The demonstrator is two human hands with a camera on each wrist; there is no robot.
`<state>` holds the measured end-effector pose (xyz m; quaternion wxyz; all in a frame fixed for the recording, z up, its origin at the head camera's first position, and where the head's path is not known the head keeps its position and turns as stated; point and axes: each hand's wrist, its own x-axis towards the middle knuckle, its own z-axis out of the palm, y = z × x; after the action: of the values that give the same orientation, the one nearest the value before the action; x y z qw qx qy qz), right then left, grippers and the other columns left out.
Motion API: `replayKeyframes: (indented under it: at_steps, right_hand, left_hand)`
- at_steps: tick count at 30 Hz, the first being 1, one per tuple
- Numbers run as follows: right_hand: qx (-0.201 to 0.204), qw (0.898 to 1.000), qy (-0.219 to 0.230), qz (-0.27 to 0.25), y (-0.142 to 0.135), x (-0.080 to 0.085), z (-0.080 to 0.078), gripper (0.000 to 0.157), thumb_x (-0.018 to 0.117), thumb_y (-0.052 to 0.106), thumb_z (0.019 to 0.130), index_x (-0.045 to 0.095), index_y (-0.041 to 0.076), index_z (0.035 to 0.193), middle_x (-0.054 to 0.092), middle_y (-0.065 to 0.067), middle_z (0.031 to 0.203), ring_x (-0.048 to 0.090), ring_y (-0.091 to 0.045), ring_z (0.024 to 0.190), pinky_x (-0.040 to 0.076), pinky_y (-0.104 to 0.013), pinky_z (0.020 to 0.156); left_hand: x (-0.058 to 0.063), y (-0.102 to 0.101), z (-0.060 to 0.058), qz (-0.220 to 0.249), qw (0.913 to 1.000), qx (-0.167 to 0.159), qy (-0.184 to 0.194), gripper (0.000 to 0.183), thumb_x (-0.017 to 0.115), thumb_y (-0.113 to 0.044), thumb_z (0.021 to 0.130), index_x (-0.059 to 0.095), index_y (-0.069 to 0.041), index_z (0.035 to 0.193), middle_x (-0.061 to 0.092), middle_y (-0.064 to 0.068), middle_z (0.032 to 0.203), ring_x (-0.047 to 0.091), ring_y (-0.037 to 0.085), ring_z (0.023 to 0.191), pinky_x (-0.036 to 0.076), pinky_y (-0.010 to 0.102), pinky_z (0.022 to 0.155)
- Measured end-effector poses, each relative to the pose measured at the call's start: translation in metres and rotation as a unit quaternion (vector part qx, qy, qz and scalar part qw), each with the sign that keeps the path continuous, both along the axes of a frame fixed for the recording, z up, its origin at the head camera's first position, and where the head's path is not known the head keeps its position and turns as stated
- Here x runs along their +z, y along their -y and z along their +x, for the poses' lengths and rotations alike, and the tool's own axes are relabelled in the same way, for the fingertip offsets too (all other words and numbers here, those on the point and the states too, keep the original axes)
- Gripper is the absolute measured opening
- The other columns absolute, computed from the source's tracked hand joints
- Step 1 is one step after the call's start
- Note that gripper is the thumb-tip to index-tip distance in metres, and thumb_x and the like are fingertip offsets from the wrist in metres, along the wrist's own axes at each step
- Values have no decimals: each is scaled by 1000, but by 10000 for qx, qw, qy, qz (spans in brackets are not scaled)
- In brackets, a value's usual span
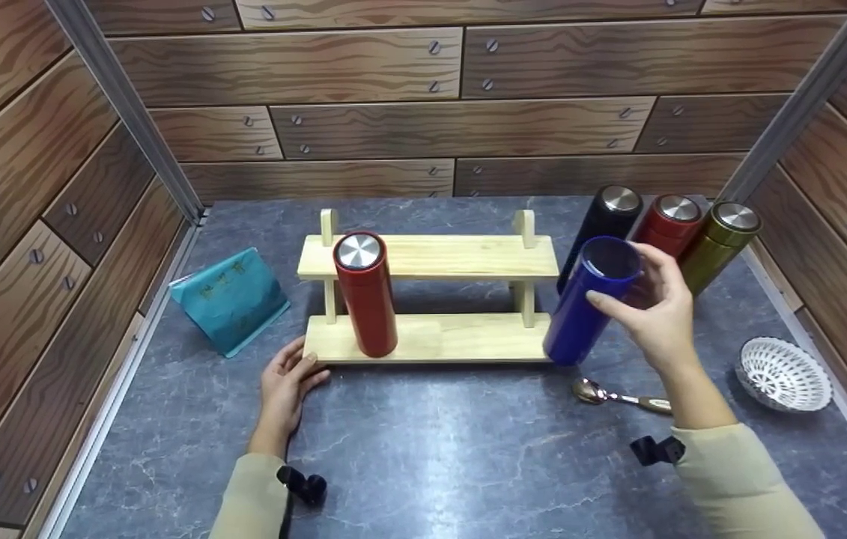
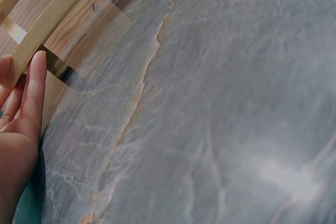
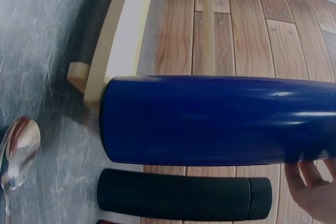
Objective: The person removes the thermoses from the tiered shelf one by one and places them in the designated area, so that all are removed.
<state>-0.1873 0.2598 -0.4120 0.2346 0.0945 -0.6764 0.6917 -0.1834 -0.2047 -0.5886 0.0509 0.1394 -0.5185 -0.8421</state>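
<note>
My sleeve (image 1: 738,479) lay lower right, right hand (image 1: 659,314) gripping the blue flask (image 1: 582,311), left hand (image 1: 284,385) pinching the two-tier rack (image 1: 468,338), best held still.

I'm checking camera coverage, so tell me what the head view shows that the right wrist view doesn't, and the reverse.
Only the head view shows the left hand at the rack's end, the teal pouch, the olive bottle and the white openwork bowl.

Only the right wrist view shows a small wooden block under the rack's lower shelf.

Both show the right hand holding the blue cylinder, plus the rack, the black bottle and the spoon.
</note>
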Motion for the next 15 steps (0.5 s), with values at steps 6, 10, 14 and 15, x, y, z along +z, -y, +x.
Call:
replayKeyframes:
  at_steps: [6,10,14,15]
  right_hand:
    - [-211,9998,10,17,-8,2,1,70,77,-18,60,53,1,123,62,-13,113,59,-22,92,51,-25,76]
    - [-382,9993,16,25,-15,1,-1,70,78,-16,60,54,3,123,61,-13,114,58,-22,95,49,-24,78]
    - [-452,9990,-4,-49,-21,-2,-5,70,79,-15,60,53,3,123,60,-13,115,56,-24,96,49,-24,80]
    - [-471,9989,-11,-83,-22,-3,-6,70,79,-15,60,54,4,123,60,-13,115,56,-24,96,49,-24,79]
  left_hand:
    - [0,0,0,18,10000,-37,31,46,62,2,85,48,1,129,53,16,114,64,25,86,57,38,71]
    - [-1,0,0,3,10000,-49,-6,46,63,2,85,48,1,129,53,16,115,64,26,86,57,39,71]
    - [-2,1,1,30,10000,-49,-71,47,63,2,85,47,1,129,53,16,115,64,26,85,58,37,69]
    - [-2,1,1,41,9999,-49,-89,47,63,2,85,47,2,130,53,16,115,64,25,84,58,37,69]
